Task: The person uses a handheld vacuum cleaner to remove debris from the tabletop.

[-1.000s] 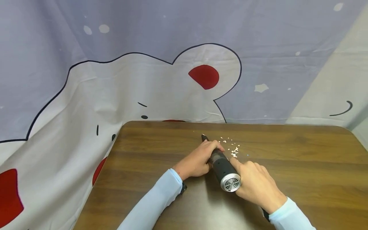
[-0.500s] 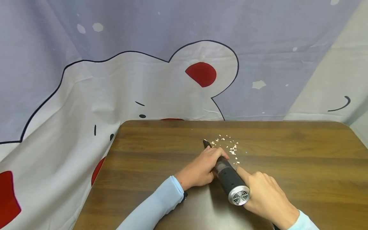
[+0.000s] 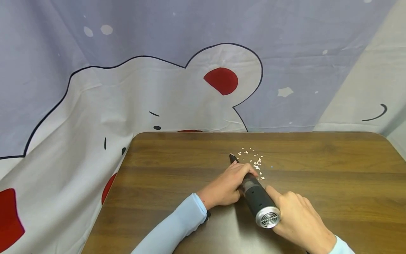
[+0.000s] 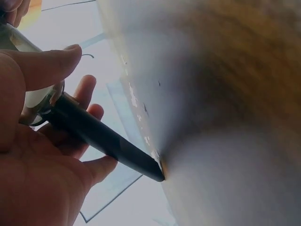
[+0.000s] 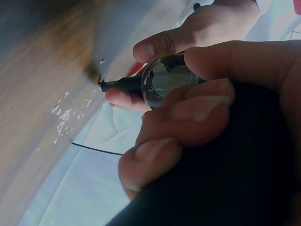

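Observation:
A black handheld vacuum cleaner [image 3: 258, 199] with a silver vented end slants over the table, its narrow nozzle [image 4: 127, 153] pointing away from me and down to the tabletop. My right hand [image 3: 299, 217] grips the thick body, fingers curled round it. Farther forward, my left hand [image 3: 226, 183] holds the front part, thumb on one side and fingers on the other, near the clear chamber [image 5: 164, 82]. White flakes [image 3: 257, 164] lie scattered just right of the nozzle tip. Pale bits show inside the chamber in the right wrist view.
The brown wooden table [image 3: 165, 155] has rounded far corners. Behind it and along its left side hangs a printed curtain [image 3: 152, 91] in grey-blue, white and red. A tiny blue speck [image 3: 271, 167] lies right of the flakes.
Both hands have moved the vacuum cleaner right and a little toward me. Its tip has passed over the left side of the flakes, and fewer show beside the tip than half a second ago.

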The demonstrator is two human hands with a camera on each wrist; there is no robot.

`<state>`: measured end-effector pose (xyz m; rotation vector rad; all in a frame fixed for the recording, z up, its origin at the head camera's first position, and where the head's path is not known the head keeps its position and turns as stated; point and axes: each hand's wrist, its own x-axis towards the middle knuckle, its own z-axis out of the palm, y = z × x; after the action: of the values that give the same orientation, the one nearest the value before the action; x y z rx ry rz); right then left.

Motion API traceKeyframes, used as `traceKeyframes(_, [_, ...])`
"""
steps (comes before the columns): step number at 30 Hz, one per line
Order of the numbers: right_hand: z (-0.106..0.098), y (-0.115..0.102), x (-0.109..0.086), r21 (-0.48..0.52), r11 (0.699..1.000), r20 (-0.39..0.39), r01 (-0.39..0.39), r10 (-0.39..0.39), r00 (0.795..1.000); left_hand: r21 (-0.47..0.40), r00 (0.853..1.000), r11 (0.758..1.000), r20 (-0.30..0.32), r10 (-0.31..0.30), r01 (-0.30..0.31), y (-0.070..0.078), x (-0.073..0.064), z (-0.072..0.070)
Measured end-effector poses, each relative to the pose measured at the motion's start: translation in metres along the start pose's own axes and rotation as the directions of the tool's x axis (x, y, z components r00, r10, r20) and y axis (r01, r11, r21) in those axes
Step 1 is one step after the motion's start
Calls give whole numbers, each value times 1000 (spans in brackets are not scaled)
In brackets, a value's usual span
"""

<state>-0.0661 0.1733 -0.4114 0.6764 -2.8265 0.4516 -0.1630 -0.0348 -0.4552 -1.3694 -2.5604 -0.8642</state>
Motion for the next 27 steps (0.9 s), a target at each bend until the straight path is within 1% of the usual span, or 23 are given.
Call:
traceKeyframes(5, [0,1,-2,16,1000,-12,-23,23,1000,0,1000,1000,7,-3,3,-1,6,4])
traceKeyframes(11, [1,5,-4,31,997,-7,-73,73,997,4,1000,1000,13,-9,9,-2,14,8])
traceKeyframes(18, [2,10,-3,38,994,-13,-99,100,995,22,1000,1000,27,-15,14,-5,22,10])
traceKeyframes(27, [1,18,0,33,992,-30,-118,119,992,-14,1000,1000,31,-6,7,-8,34,12])
